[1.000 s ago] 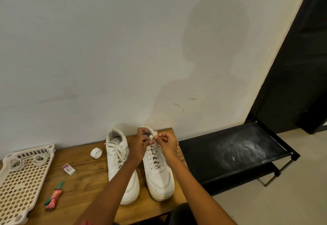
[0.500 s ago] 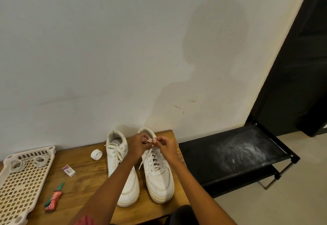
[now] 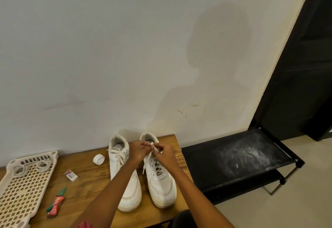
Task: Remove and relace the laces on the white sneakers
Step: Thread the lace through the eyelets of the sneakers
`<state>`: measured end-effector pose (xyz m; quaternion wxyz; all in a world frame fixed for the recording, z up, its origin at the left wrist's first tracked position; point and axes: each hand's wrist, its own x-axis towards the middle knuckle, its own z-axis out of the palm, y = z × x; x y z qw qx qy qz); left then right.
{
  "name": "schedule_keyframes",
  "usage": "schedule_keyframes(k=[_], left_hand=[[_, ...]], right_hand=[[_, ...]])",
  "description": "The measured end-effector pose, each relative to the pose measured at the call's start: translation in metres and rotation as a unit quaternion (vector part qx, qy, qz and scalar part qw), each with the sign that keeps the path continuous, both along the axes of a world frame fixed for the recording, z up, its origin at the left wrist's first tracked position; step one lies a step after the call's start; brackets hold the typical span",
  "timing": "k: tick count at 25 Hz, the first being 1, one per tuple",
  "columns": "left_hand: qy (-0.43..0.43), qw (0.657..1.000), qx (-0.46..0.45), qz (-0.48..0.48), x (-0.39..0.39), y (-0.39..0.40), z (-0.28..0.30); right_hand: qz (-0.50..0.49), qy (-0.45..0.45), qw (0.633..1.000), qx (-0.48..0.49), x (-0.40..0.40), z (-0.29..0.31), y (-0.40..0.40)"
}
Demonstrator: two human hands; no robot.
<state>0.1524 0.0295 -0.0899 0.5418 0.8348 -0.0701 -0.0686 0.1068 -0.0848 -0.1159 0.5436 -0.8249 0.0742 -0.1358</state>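
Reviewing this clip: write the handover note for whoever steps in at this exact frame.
Left hand and right hand both pinch the lace ends over the top of the right sneaker.
Both sneakers stand side by side on the wooden table, toes toward the person.
Left sneaker is laced, its ends lying loose.
Right sneaker is laced through its visible eyelets.
Left to do: tie or finish the ends on the right sneaker; whether any eyelets remain is hidden by the hands.

small box [image 3: 71, 175] — print unreadable, no other text
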Motion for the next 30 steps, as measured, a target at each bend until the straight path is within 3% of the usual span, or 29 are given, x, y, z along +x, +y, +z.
schedule_keyframes(k=[5, 9, 14, 17, 20, 24, 30], left_hand=[[-0.182, 0.962, 0.174, -0.111, 0.000, 0.001, 0.004], [-0.224, 0.944, 0.217, -0.111, -0.002, -0.003, 0.004], [-0.141, 0.968, 0.187, -0.089, 0.010, -0.007, 0.005], [-0.012, 0.988, 0.138, -0.075, 0.016, -0.009, 0.009], [0.101, 0.991, 0.064, -0.056, 0.013, -0.009, 0.010], [0.125, 0.990, 0.037, -0.058, 0.012, -0.005, 0.011], [0.151, 0.987, 0.026, -0.041, 0.008, -0.005, 0.014]], right_hand=[[-0.013, 0.030, 0.996, -0.085, 0.008, -0.004, -0.001], [-0.011, 0.068, 0.989, -0.130, 0.017, -0.009, 0.000], [0.011, 0.079, 0.984, -0.157, 0.020, -0.018, -0.006], [-0.022, 0.034, 0.984, -0.174, 0.017, -0.020, -0.008], [-0.061, -0.033, 0.961, -0.267, 0.009, -0.020, -0.008], [-0.037, -0.125, 0.912, -0.389, 0.005, -0.025, -0.006], [-0.039, -0.142, 0.923, -0.356, 0.006, -0.022, -0.009]])
